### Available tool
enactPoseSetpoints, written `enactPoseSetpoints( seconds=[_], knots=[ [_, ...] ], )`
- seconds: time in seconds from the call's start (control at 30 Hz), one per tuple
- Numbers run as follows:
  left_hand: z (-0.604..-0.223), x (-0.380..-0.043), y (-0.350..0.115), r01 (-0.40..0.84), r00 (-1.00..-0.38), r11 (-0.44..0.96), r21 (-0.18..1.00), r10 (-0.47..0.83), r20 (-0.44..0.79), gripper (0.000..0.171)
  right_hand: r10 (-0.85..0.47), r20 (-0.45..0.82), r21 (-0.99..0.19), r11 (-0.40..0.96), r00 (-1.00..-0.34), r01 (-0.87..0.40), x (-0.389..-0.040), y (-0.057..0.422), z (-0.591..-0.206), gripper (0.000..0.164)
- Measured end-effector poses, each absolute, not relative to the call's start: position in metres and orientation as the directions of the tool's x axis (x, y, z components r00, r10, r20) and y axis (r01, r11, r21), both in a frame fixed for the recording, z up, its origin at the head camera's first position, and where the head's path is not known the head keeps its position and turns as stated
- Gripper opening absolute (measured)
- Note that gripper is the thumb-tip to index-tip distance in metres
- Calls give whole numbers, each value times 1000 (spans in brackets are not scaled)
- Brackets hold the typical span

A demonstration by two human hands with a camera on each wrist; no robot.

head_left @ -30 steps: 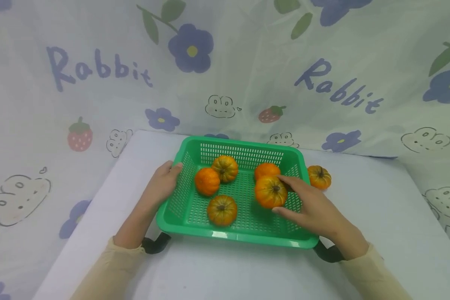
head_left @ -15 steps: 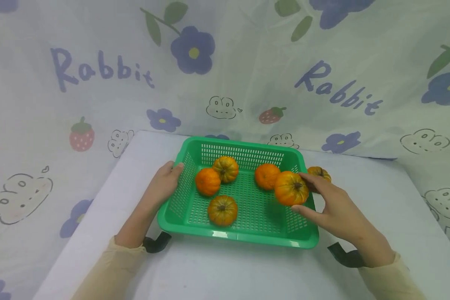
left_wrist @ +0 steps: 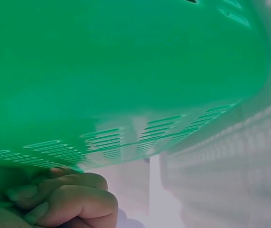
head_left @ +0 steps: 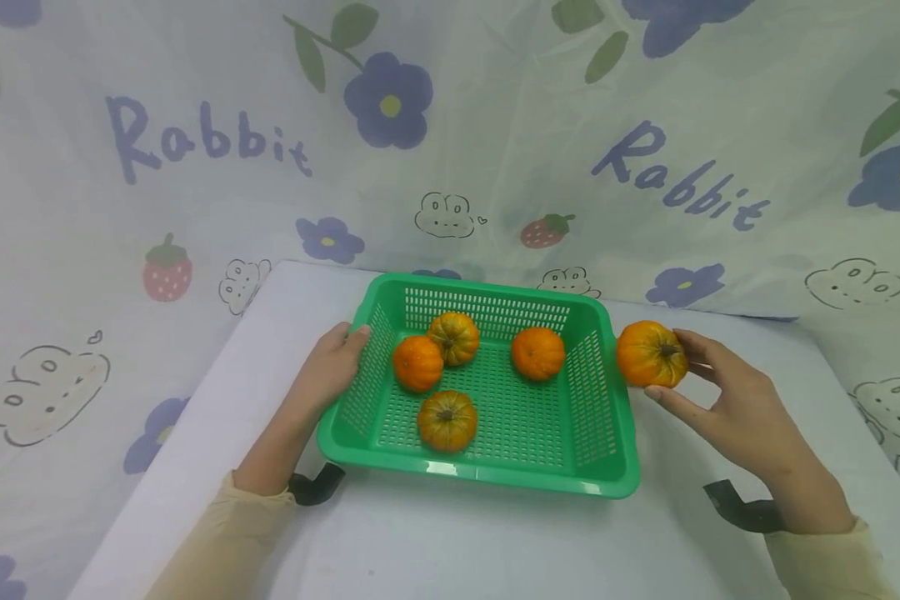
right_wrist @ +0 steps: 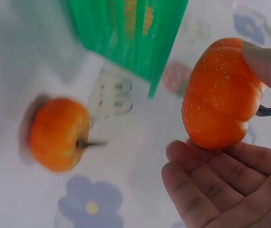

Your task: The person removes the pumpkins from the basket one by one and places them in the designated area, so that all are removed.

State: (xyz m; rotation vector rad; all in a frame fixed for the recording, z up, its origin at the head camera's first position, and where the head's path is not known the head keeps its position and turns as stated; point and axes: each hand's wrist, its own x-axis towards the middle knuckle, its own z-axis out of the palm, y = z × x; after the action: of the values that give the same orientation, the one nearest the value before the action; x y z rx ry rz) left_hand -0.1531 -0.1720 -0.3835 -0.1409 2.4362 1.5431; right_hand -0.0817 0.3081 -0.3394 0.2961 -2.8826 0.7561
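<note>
A green plastic basket (head_left: 487,476) stands on the white table, and my left hand (head_left: 328,367) grips its left rim, thumb on top. In the left wrist view the curled fingers (left_wrist: 76,204) show under the rim. Just outside the basket's right side, my right hand (head_left: 746,408) holds a small orange pumpkin (head_left: 651,354) between thumb and fingers, raised off the table. Its dark stem shows in the right wrist view. A second pumpkin (right_wrist: 59,135) lies on the cloth below; in the head view the held one hides it.
Inside the basket are several small pumpkins: an orange one (head_left: 417,364) and a yellowish one (head_left: 454,338) at the left, a yellowish one (head_left: 447,422) in front, an orange one (head_left: 538,353) at the right. A printed rabbit curtain (head_left: 495,150) hangs behind the table.
My right hand has carried the pumpkin from above the basket rightward over the rim to outside it. My left hand stays on the basket, which has not visibly moved.
</note>
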Motion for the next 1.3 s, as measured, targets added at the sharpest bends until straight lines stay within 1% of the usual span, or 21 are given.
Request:
enactPoseSetpoints(
  seconds=[0.1,0.3,0.47,0.7,0.97,1.17,1.3],
  knots=[
    [-383,-152,-172,-215,-964,440,872,47,-261,53,-91,165,-468,869,-982,-159,-88,323,-343,87],
    [-383,-152,-172,-210,-965,441,873,48,-257,52,27,76,-495,869,-997,-14,-98,348,-357,92],
    [-384,-153,-170,-211,-964,442,872,52,-260,53,82,37,-507,860,-996,52,-103,367,-370,92],
    [-383,-154,-172,-211,-965,457,864,45,-259,55,132,-67,-540,828,-989,147,-115,387,-387,97],
    [-385,-156,-171,-209,-964,457,864,54,-262,55,175,-139,-541,811,-975,223,-122,403,-405,101],
    [-385,-155,-173,-205,-964,465,861,56,-260,56,147,-181,-537,814,-972,223,-129,408,-417,98],
    [-385,-156,-174,-209,-963,465,860,58,-265,59,150,-190,-510,829,-970,228,-132,406,-419,100]
  ],
)
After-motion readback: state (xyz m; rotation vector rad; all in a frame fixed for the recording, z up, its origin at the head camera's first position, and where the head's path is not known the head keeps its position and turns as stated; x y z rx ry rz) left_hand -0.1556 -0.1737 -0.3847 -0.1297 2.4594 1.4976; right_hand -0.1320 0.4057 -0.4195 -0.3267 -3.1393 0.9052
